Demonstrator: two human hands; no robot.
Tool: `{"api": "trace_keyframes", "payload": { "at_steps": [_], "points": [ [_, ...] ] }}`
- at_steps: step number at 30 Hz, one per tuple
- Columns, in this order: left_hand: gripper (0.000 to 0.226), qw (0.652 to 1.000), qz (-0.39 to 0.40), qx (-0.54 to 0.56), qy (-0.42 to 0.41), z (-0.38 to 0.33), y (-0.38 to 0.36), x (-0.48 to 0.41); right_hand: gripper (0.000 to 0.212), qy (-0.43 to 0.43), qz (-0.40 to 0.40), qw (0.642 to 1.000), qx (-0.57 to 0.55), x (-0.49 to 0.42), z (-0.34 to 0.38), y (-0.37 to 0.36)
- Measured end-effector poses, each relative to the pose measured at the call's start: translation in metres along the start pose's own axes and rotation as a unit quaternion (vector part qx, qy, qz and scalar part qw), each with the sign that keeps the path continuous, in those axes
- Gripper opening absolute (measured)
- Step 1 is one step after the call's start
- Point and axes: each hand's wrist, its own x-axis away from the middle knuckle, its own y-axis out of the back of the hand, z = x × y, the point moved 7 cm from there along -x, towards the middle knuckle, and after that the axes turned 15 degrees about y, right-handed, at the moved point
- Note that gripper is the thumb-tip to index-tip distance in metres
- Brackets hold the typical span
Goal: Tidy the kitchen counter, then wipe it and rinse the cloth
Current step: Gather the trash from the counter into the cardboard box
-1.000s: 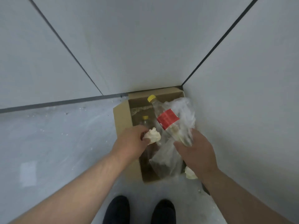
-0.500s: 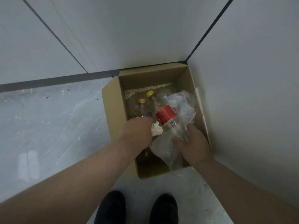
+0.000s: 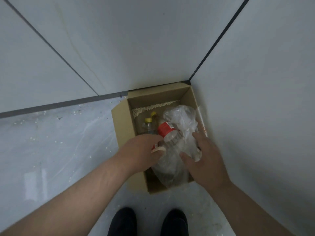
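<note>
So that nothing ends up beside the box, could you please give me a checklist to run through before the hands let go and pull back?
1. Brown cardboard box open at the top: ok.
2. Red-labelled clear plastic bottle inside the box: ok.
3. Clear plastic bag within the box walls: ok.
4. Crumpled white wad dropped: not ok, left hand pinches it.
5. Right hand free of the bag: cannot tell, it lies on it.

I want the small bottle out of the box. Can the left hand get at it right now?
Likely yes: the small bottle stands uncovered just beyond the left hand, beside the box wall. But that hand grips a paper wad, so it must drop that first.
</note>
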Motion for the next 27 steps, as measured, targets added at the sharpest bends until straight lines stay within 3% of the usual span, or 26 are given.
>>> {"api": "trace_keyframes", "payload": {
  "at_steps": [5,15,21,27],
  "points": [
    [0.033,0.999,-0.042,-0.009,-0.007,-0.003,0.08,0.065,0.065,-0.015,-0.003,0.999,-0.029,0.002,0.061,0.044],
    [0.042,0.986,-0.159,-0.005,-0.043,-0.033,0.262,0.211,0.03,0.033,-0.008,0.999,-0.025,0.024,0.234,0.172],
    [0.038,0.983,-0.175,0.022,-0.06,-0.051,0.32,0.327,0.027,0.061,0.033,0.998,-0.007,0.066,0.333,0.247],
    [0.036,0.98,-0.174,0.036,-0.088,-0.064,0.349,0.438,0.026,0.088,0.021,0.996,0.011,0.132,0.407,0.323]
  ]
}}
